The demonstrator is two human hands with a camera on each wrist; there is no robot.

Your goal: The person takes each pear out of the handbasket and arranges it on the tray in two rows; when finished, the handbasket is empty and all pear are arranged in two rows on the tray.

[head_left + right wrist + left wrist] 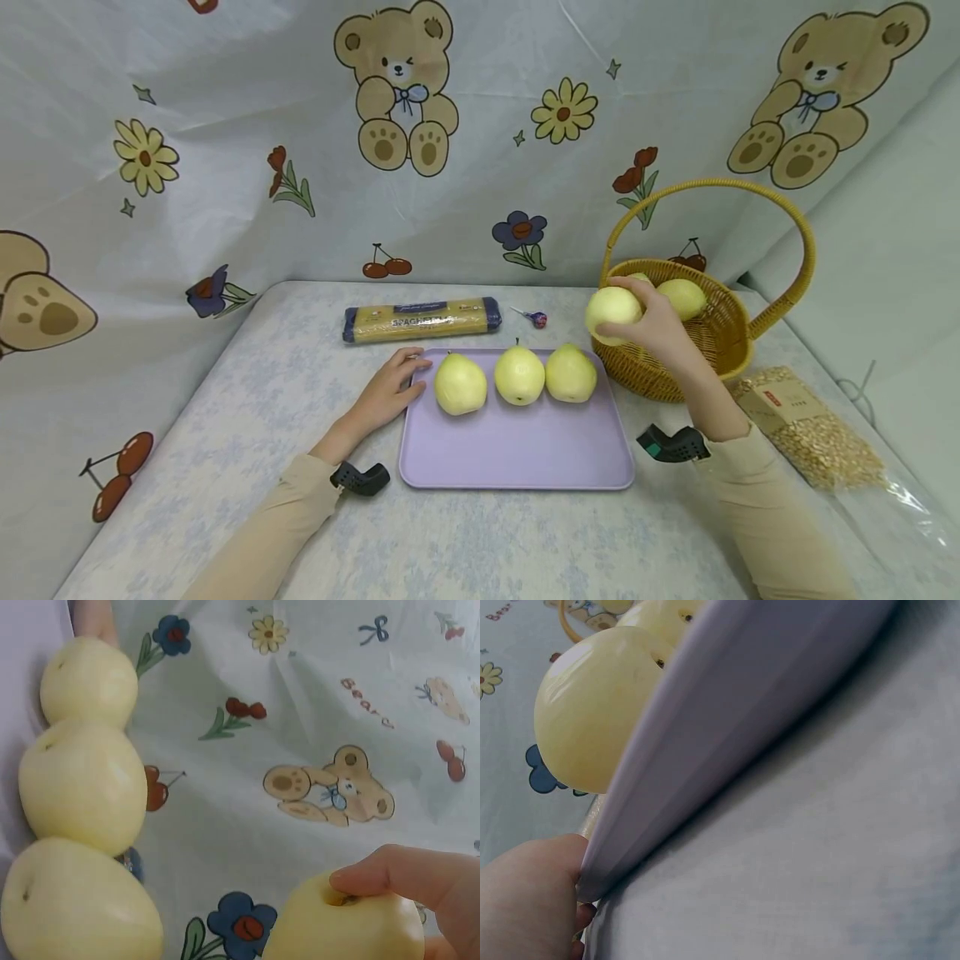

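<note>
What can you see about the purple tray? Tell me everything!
The tray is light purple and rectangular, with rounded corners and a raised rim. It looks like smooth plastic. It lies flat on the patterned table beside the wicker basket. Three yellow-green pears rest in a row along its far side. The left hand touches its left edge near the far corner.

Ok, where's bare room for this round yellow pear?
The front of the rectangular lilac tray, between its three round yellow pears and near rim, is bare; so is the pale patterned tabletop before that rim. Crowded: the tray's back, and the right, around the golden woven basket.
</note>
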